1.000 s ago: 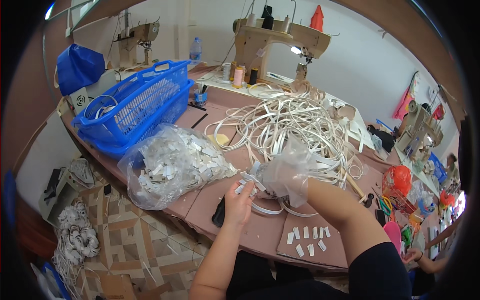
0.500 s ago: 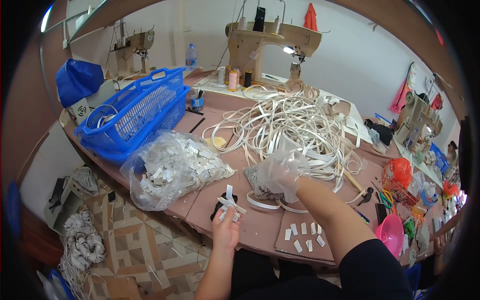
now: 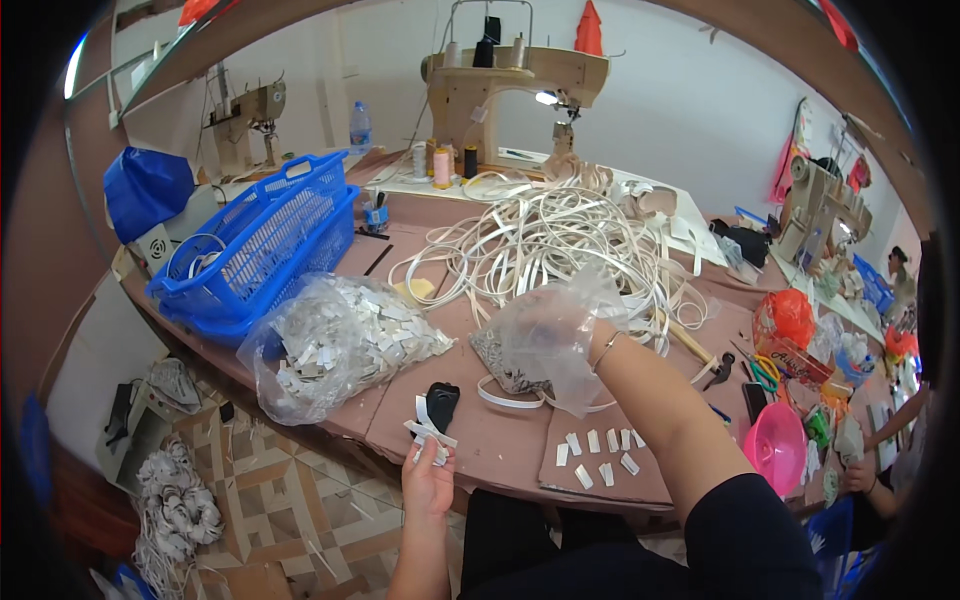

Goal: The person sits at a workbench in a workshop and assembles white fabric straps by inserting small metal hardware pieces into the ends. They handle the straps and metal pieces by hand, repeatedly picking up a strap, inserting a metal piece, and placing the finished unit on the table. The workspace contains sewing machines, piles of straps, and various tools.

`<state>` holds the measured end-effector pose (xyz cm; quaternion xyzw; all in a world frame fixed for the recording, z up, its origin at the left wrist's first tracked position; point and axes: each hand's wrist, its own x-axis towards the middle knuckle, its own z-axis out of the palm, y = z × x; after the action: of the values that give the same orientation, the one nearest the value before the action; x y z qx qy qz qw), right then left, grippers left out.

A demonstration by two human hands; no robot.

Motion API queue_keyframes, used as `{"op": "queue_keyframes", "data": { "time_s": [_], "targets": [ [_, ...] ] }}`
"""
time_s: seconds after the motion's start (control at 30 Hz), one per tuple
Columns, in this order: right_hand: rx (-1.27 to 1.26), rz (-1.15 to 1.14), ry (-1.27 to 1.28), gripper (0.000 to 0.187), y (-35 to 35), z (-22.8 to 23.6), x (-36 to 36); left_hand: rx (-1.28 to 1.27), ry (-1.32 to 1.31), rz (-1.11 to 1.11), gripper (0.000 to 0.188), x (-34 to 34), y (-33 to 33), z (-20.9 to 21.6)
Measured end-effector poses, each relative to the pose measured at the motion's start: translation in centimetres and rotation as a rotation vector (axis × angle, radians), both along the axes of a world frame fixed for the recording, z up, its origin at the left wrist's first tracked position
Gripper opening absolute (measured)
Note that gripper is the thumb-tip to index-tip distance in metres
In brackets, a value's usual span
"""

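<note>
Several short white strips (image 3: 434, 436) are pinched in my left hand (image 3: 429, 482), over the table's front edge. Just beyond them lies a black bundled item (image 3: 442, 401). My right hand (image 3: 590, 330) reaches inside a clear plastic bag (image 3: 545, 335), where small grey pieces (image 3: 502, 362) lie. The cloudy plastic hides its fingers, so their hold does not show. Small white pieces (image 3: 593, 441) are laid out on the table under my right forearm. At left, a larger clear bag (image 3: 300, 345) spills over with many white pieces (image 3: 370, 325).
Behind the bag sprawls a tangled heap of white straps (image 3: 560, 225). A blue basket (image 3: 270, 245) stands at the left, a sewing machine (image 3: 510, 100) at the back. To the right are a hammer (image 3: 695, 345), scissors (image 3: 765, 373), a pink bowl (image 3: 775, 450) and another person's hand (image 3: 858, 478).
The view has shifted, so most things sit a little further left. My right hand remains in the bag, which has changed shape; my left hand still holds the strips, now apart from the black item.
</note>
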<state>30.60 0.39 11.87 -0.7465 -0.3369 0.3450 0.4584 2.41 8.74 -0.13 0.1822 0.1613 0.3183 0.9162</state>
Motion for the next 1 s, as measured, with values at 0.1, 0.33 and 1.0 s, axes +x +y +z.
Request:
{"op": "queue_keyframes", "data": {
  "time_s": [0.1, 0.33, 1.0],
  "targets": [
    [0.364, -0.027, -0.108, 0.022, -2.5, -4.3, 1.2, -0.001, -0.002, -0.04, 0.019, 0.6, -0.7, 0.1],
    [0.465, -0.618, 1.04, 0.016, -5.2, -3.6, -2.9, -0.002, -0.028, -0.086, 0.017, 1.6, -1.9, 1.0],
    [1.103, -0.792, 0.757, 0.025, -35.1, 1.1, -5.1, 0.165, -0.01, -0.126, 0.019, 3.4, -3.8, 3.2]
  ]
}}
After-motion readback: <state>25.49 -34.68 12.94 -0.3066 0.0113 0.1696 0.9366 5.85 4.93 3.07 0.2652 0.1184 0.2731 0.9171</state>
